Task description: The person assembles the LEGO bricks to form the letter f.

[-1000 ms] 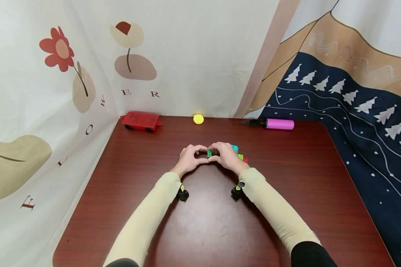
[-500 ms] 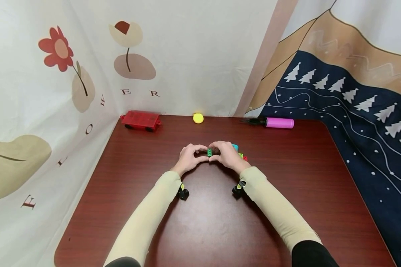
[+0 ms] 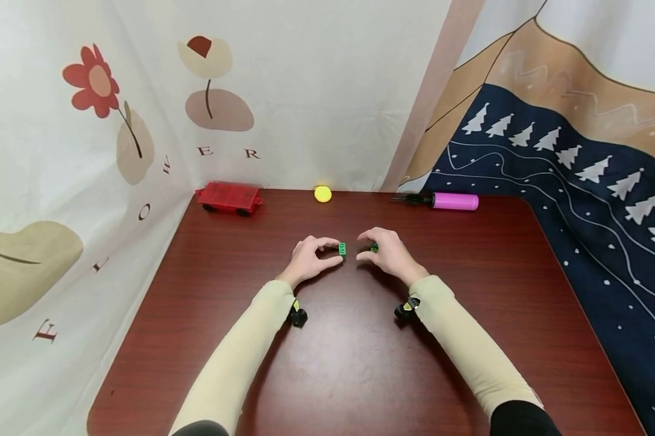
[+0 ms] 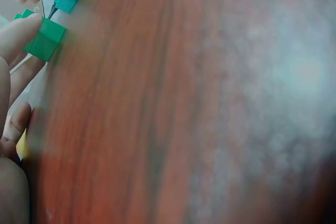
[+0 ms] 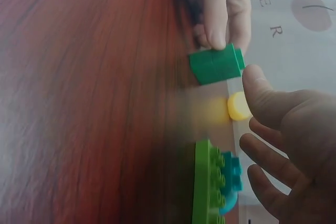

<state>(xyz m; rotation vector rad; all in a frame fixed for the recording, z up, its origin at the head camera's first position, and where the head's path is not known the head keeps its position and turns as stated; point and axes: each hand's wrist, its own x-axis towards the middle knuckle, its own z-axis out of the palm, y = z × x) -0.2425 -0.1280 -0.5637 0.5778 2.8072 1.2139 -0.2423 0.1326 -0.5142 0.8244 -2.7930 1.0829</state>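
My left hand (image 3: 306,261) pinches a green toy building brick (image 3: 342,249) between thumb and fingers over the middle of the table. In the right wrist view the brick (image 5: 215,64) shows a faint seam across its side, its studs facing the wall. My right hand (image 3: 391,254) is apart from it, fingers loosely bent with nothing in their grip. Near those fingers, a long lime-green brick (image 5: 201,182) and a teal brick (image 5: 230,174) stand close together. From the head view, my right hand hides most of these bricks.
Along the back edge of the brown table (image 3: 338,363) lie a red toy wagon (image 3: 230,198) with black wheels, a yellow round object (image 3: 322,194) and a pink hand pump (image 3: 455,201) with a black nozzle. Printed cloth hangs behind and at both sides.
My right hand has let go of the green brick and moved right, over the other bricks, covering the teal and red pieces seen before. My left hand stays put with the brick.
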